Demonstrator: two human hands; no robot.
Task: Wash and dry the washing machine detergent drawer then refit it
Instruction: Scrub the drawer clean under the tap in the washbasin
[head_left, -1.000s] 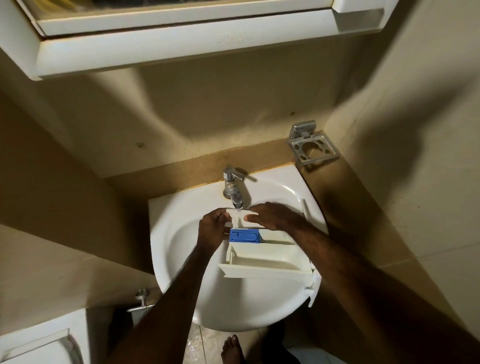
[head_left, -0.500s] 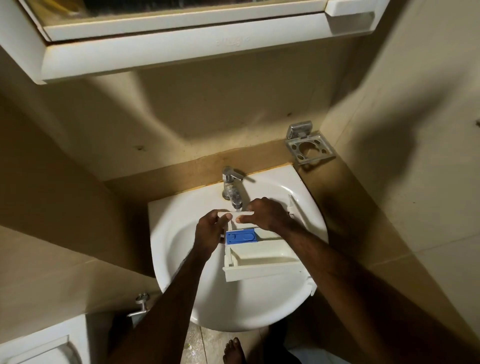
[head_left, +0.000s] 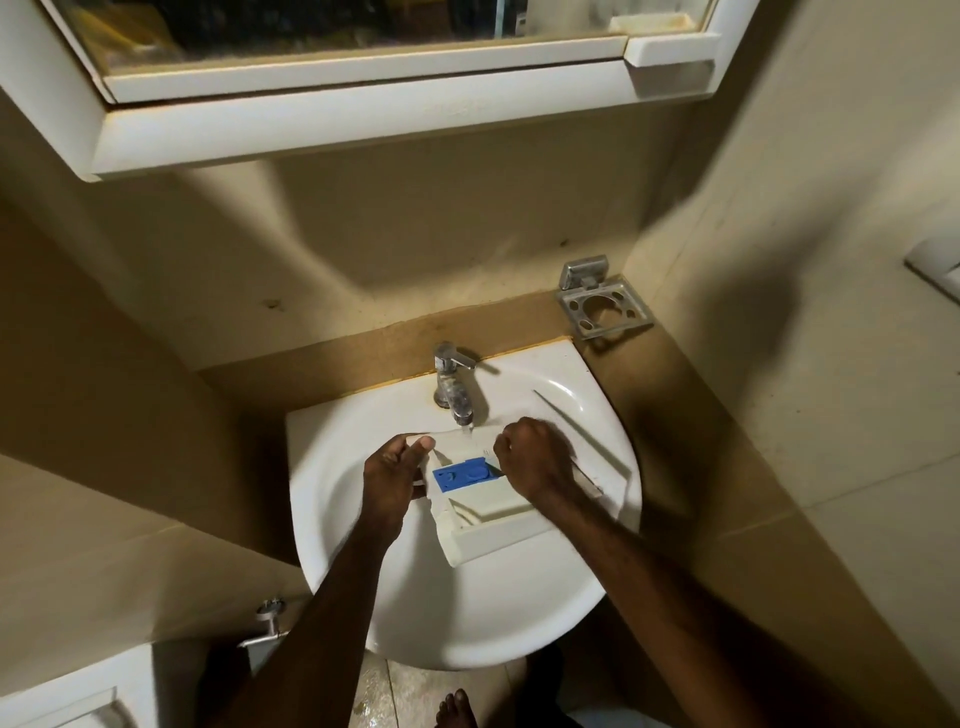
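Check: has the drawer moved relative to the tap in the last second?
Yes. The drawer has swung anticlockwise; its front end now lies lower left, and its back end sits under the tap.

1. A white drawer (head_left: 493, 519) with a blue insert (head_left: 462, 475) is held over the sink (head_left: 363, 545) at frame centre, its far end under the tap (head_left: 454, 384).
2. The left hand (head_left: 392, 478) grips its left edge, thumb on top.
3. The right hand (head_left: 535, 457), fingers curled, holds its right side.
4. A metal holder (head_left: 602, 306) sits at the wall, right of centre.

Dim beige tiled walls (head_left: 467, 249), a white mirror cabinet (head_left: 363, 119) above, wet floor (head_left: 405, 696).
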